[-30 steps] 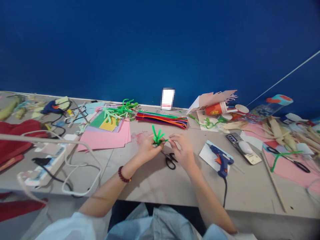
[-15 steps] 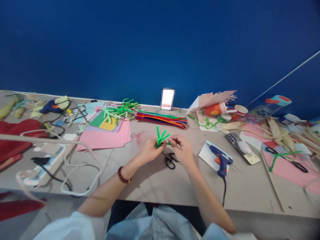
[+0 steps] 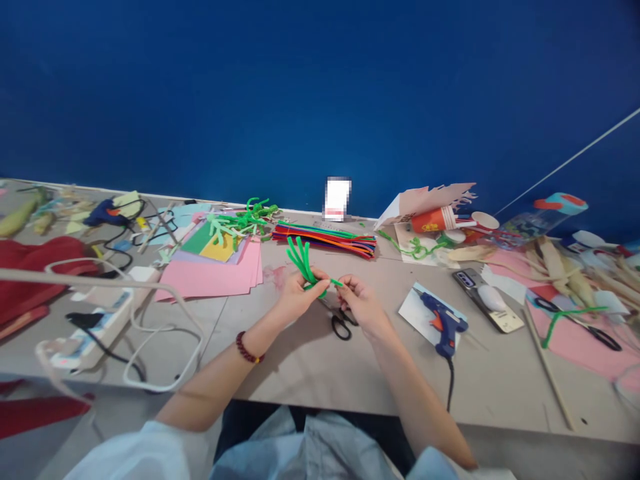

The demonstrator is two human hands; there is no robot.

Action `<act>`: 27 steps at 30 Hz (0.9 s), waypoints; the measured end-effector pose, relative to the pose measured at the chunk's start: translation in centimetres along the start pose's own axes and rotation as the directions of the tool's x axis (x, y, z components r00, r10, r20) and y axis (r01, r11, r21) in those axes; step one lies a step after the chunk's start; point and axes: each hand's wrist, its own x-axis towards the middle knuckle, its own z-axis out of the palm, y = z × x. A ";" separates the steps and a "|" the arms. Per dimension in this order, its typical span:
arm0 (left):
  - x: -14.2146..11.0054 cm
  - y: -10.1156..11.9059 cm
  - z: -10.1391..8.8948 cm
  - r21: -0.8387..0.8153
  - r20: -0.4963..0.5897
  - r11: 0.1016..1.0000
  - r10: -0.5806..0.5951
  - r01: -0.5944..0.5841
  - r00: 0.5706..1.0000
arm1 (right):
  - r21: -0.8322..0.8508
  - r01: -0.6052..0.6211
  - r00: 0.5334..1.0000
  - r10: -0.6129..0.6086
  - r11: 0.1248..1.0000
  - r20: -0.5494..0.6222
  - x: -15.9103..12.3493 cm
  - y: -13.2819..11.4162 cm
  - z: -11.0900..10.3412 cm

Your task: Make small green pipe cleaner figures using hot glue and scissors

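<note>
My left hand (image 3: pixel 299 298) is closed around a bunch of green pipe cleaners (image 3: pixel 301 259), whose several ends fan out up and to the left above the fingers. A short green end sticks out toward the right, and my right hand (image 3: pixel 363 301) pinches it between thumb and fingers. Both hands are held above the table, close together. Just beneath them lies a pair of black-handled scissors (image 3: pixel 341 328), its blades partly hidden by the hands. A bundle of coloured pipe cleaners (image 3: pixel 325 240) lies behind the hands.
To the right, a blue glue gun (image 3: pixel 447 323) rests on a white card, beside a phone (image 3: pixel 487 300) and a wooden stick (image 3: pixel 550 367). Pink paper (image 3: pixel 210 277) and shaped green pipe cleaners (image 3: pixel 245 220) lie at left, near a power strip (image 3: pixel 100 327) with loose cables.
The green bunch has tipped to the left in my left hand and more of its length shows. My right hand's pinch on the short end now shows more clearly.
</note>
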 end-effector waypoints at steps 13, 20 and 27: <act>0.3 1.1 -0.2 -0.241 0.225 0.894 -0.328 0.378 0.918 | -0.167 0.196 0.960 -0.224 0.966 -0.169 0.0 0.1 0.1; 0.3 0.2 0.3 -0.314 0.187 0.852 -0.378 0.419 0.907 | -0.016 0.115 0.985 -0.116 0.993 -0.126 0.3 0.2 0.1; 0.1 1.0 0.0 -0.252 0.236 0.915 -0.256 0.314 0.937 | -0.042 0.151 0.981 -0.155 0.988 -0.121 0.3 0.5 0.0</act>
